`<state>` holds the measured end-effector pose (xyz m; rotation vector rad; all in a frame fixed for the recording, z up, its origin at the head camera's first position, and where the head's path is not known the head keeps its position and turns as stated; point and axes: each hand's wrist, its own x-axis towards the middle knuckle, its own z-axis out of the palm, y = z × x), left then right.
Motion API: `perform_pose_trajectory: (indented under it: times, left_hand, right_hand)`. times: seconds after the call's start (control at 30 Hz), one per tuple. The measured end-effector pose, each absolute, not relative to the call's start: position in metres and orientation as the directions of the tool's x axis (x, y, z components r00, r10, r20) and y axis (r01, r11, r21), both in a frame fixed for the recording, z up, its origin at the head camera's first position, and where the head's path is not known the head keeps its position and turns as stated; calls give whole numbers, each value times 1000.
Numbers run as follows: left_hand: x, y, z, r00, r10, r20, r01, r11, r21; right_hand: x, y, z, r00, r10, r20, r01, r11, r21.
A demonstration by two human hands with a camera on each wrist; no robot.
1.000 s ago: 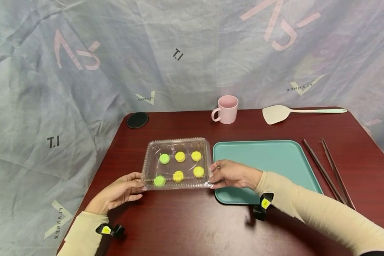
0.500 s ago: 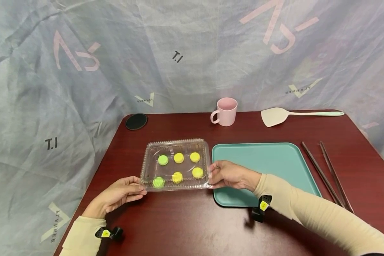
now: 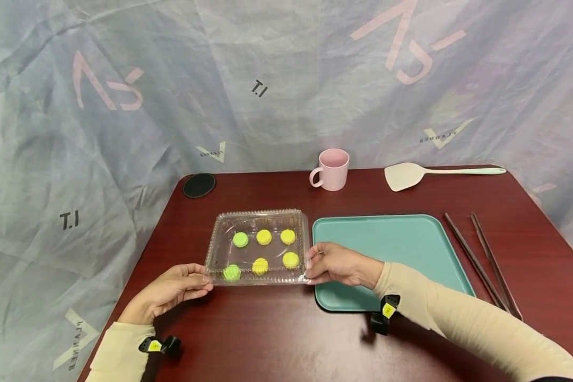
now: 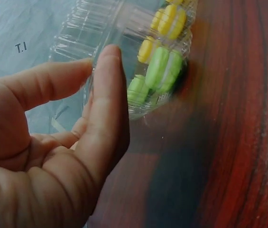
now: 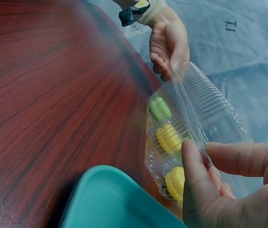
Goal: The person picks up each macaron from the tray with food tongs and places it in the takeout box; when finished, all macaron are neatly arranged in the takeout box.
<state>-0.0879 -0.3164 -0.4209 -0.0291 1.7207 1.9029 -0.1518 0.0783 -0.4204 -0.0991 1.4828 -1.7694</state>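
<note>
A clear plastic clamshell box [image 3: 269, 278] is held at its two near corners in the head view, shut, with several macarons inside. Green macarons [image 3: 240, 240] sit on the left side, yellow macarons [image 3: 264, 236] in the middle and on the right. The left hand [image 3: 176, 289] pinches the near left corner; in the left wrist view its thumb and fingers [image 4: 107, 85] meet at the rim. The right hand [image 3: 344, 265] pinches the near right corner, thumb and fingers on either side of the rim [image 5: 190, 114] in the right wrist view.
Right of the box lies a teal tray [image 3: 377, 228], partly beneath the right forearm. Metal tongs [image 3: 482, 260] lie beyond it. Along the back edge stand a pink mug [image 3: 334, 172], a white spatula [image 3: 406, 176] and a black coaster [image 3: 199, 185]. A grey cloth [image 3: 267, 122] hangs behind.
The left hand's fingers have drawn together at the box's corner. The whole head view has shifted slightly; the box and right hand keep nearly the same place beside the tray.
</note>
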Motion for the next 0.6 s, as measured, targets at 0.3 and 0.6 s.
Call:
perform_pose_trajectory:
  times: [0.3, 0.6]
  left_hand:
    - [-90, -318, -421, -845, 397, -358, -397, -20, 917]
    - [-92, -321, -421, -845, 390, -365, -391, 13, 920]
  right_hand:
    - [-151, 76, -421, -676, -610, -413, 518, 5, -855]
    - [-152, 75, -421, -674, -604, -424, 523, 15, -852]
